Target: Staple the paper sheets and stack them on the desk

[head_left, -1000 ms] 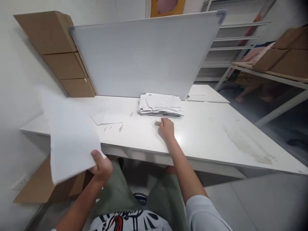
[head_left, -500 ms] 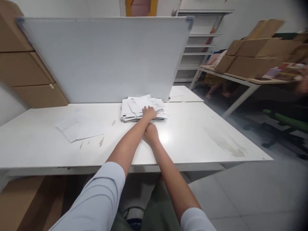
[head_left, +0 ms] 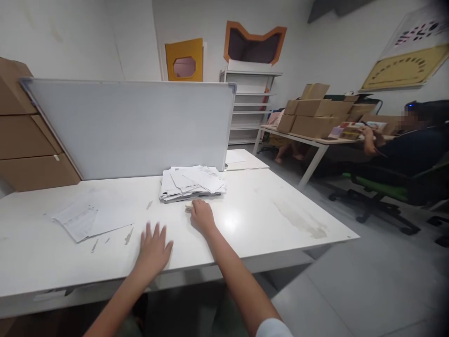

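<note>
My left hand (head_left: 153, 247) hovers over or rests on the front of the white table (head_left: 245, 224), fingers spread, holding nothing. Just in front of the paper pile, my right hand (head_left: 202, 216) is closed, with a small yellowish object (head_left: 188, 208) poking out at its left; its kind is too small to make out. The pile of white papers (head_left: 192, 180) lies uneven against the foot of the whiteboard (head_left: 133, 126), untouched by either hand. A few loose sheets (head_left: 79, 222) are spread on the table to the left.
Brown cardboard boxes (head_left: 33, 135) are stacked at the left. Behind stands a white metal shelf (head_left: 249, 105). To the right, a person (head_left: 414, 140) sits on a green chair (head_left: 382, 187) by another table (head_left: 291, 134) loaded with boxes. Stains mark the tabletop.
My left hand has come off the papers, moving left and toward me with its fingers spread. My right hand stays in front of the pile. The view has tilted up and turned right.
</note>
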Available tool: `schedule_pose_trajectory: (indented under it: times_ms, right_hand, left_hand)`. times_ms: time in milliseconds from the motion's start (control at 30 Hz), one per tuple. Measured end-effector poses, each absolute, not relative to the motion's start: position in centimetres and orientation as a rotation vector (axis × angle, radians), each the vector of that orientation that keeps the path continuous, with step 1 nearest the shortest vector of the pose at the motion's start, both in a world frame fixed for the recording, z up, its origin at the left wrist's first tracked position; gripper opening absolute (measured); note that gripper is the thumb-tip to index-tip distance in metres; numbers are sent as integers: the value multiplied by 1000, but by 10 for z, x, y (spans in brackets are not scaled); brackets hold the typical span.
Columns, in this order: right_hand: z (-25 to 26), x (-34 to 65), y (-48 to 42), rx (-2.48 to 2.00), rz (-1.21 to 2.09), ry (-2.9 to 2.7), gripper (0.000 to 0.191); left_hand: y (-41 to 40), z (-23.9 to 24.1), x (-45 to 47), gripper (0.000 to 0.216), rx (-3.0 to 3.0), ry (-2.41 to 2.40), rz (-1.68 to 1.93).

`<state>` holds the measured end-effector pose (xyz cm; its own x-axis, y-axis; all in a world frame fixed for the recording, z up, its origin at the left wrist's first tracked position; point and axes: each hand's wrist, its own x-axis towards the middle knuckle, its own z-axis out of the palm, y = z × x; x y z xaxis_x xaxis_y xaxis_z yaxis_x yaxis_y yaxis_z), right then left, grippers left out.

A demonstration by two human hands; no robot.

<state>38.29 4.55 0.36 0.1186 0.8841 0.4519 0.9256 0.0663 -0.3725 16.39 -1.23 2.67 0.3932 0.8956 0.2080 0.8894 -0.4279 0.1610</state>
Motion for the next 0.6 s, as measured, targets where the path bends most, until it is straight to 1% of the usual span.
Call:
schedule_pose_trajectory:
  times_ms: [33,133,233,333,400,500,600]
  right_hand:
    - [4,383,45,-1821,-83,-1762,20]
    - [7,382,43,-1857,-101,-1765,19]
    - [9,382,39,-1877,-110,-1770,20]
    - [10,382,37,-1874,-113,-1789,20]
    - [10,381,37,-1878,-130,-1792,19]
    - [10,379,38,-1890,-158,-1795,18]
    - [9,377,40,-1882,-180,-1804,17]
  left_hand:
    - [-29,17,143,56,2514,1761,286]
    - [-63,6,108,61,2407,1946,266]
    - [-71,13,107,61,2417,2057,540]
    - [-65,18,120,65,2400,2133,1040]
    - [-63,14,127,72,2359,2109,1259]
    - [-67,6,130,75,2372,2057,1332]
    - [-70,-1,126,71,2495,1977,1211]
